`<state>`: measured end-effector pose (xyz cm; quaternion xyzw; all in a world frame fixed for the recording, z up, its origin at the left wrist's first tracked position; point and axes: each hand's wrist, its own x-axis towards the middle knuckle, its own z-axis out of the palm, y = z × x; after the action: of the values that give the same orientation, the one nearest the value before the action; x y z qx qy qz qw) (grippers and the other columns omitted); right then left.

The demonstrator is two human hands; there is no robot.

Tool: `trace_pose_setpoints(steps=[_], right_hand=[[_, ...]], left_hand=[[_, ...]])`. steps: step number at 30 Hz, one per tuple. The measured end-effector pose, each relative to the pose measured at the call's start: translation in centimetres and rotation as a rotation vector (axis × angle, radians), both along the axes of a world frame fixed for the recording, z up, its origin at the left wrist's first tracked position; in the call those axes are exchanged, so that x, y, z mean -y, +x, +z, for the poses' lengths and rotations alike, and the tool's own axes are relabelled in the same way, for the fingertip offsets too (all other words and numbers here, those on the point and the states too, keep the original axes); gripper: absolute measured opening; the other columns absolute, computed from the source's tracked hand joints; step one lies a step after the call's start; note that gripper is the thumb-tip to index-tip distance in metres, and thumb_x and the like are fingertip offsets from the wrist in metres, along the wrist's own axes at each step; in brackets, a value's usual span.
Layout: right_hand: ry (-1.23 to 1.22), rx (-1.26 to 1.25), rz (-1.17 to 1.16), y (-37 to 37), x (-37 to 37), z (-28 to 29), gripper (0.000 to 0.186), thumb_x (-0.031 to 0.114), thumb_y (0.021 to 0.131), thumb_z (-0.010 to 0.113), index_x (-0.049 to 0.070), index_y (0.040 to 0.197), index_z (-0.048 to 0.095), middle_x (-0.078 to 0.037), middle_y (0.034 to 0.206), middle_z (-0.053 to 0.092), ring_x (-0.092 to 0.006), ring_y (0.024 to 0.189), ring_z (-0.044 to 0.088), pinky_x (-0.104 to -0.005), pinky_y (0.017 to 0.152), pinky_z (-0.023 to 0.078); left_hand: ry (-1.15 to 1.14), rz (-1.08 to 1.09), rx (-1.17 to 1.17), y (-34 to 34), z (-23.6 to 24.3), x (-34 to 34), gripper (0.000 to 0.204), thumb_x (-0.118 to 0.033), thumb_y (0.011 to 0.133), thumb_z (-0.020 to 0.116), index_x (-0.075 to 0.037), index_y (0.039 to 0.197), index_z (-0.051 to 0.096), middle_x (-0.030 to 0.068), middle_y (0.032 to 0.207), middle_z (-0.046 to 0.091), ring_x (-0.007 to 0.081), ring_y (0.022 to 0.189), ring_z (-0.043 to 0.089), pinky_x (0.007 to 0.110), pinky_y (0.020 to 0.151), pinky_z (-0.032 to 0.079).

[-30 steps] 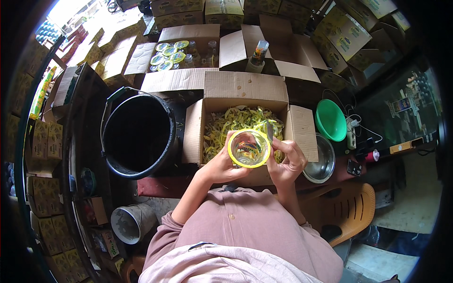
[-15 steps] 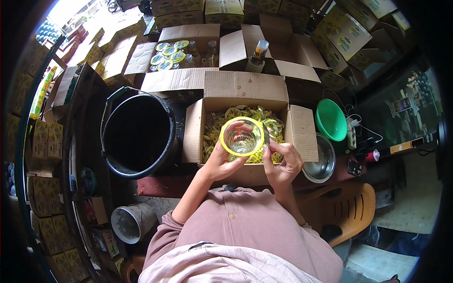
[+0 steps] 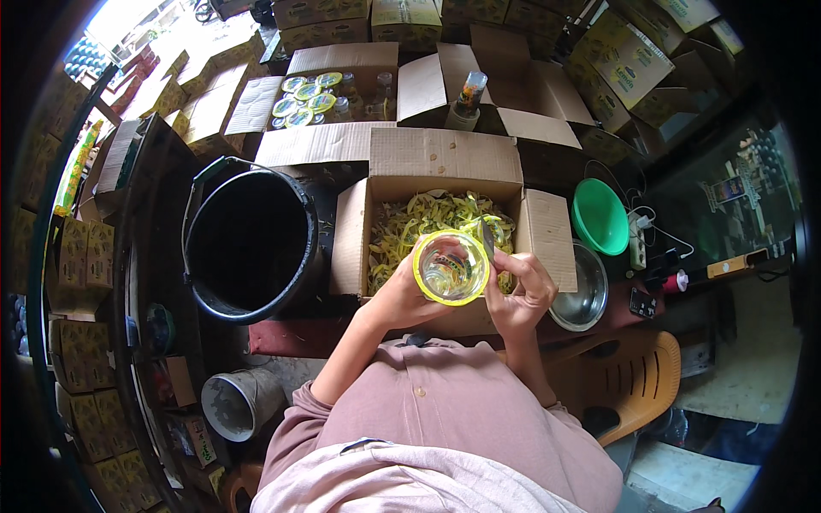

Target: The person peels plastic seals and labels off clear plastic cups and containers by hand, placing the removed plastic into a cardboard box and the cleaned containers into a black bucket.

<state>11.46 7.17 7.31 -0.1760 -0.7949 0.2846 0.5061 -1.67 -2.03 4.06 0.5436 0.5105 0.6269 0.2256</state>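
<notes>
My left hand is wrapped round a clear glass cup with a bright yellow rim, its mouth facing up at me. My right hand is closed in a pinch on a thin grey blade, which stands against the rim's right side; its handle end is hidden by the fingers. A thin yellow-green strip shows beside the blade. Both hands are over the near edge of an open cardboard box holding a heap of curled yellow-green strips.
A big black bucket stands left of the box. On the right are a green bowl and a metal bowl. Behind sit a carton of yellow-lidded cups and a bottle-like jar. An orange chair is at right.
The cup has moved slightly right and nearer to me, and has turned in my left hand. The blade now shows more upright at the rim's right side, still in my right hand.
</notes>
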Motion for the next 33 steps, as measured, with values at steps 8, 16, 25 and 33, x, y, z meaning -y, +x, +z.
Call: trace_pose_setpoints(steps=[8, 16, 25, 33], right_hand=[[-0.086, 0.017, 0.068, 0.1, 0.0, 0.3, 0.022, -0.006, 0.064, 0.065, 0.003, 0.084, 0.064, -0.007, 0.067, 0.059, -0.0154, 0.06, 0.06, -0.0249, 0.055, 0.047], [-0.085, -0.008, 0.096, -0.2, 0.1, 0.6, 0.023, -0.007, 0.063, 0.065, 0.002, 0.084, 0.064, -0.007, 0.068, 0.059, -0.0141, 0.061, 0.059, -0.0238, 0.055, 0.047], [-0.103, -0.097, -0.02, -0.4, 1.0, 0.0, 0.019, -0.005, 0.065, 0.065, 0.0, 0.083, 0.062, -0.006, 0.068, 0.059, -0.0122, 0.06, 0.058, -0.0226, 0.052, 0.045], [-0.093, -0.072, -0.055, -0.7, 1.6, 0.0, 0.019, -0.005, 0.066, 0.064, 0.0, 0.084, 0.062, -0.006, 0.068, 0.059, -0.0114, 0.059, 0.057, -0.0226, 0.053, 0.045]], left_hand=[[0.035, -0.116, 0.056, -0.4, 0.6, 0.4, 0.057, -0.007, 0.061, 0.072, -0.001, 0.111, 0.044, 0.01, 0.104, 0.05, 0.0205, 0.095, 0.052, 0.031, 0.085, 0.042], [0.009, -0.18, 0.033, -0.9, 0.7, 0.4, 0.057, -0.01, 0.06, 0.073, -0.001, 0.109, 0.046, 0.0095, 0.103, 0.049, 0.0196, 0.096, 0.051, 0.031, 0.088, 0.04], [0.044, -0.006, 0.218, 0.2, -0.2, -0.3, 0.058, -0.015, 0.059, 0.077, -0.003, 0.107, 0.047, 0.0084, 0.107, 0.045, 0.0199, 0.101, 0.047, 0.031, 0.088, 0.039], [0.089, -0.074, 0.351, 0.5, -0.3, -0.8, 0.067, -0.005, 0.069, 0.07, -0.004, 0.123, 0.031, 0.0098, 0.115, 0.042, 0.0187, 0.111, 0.042, 0.035, 0.095, 0.034]])
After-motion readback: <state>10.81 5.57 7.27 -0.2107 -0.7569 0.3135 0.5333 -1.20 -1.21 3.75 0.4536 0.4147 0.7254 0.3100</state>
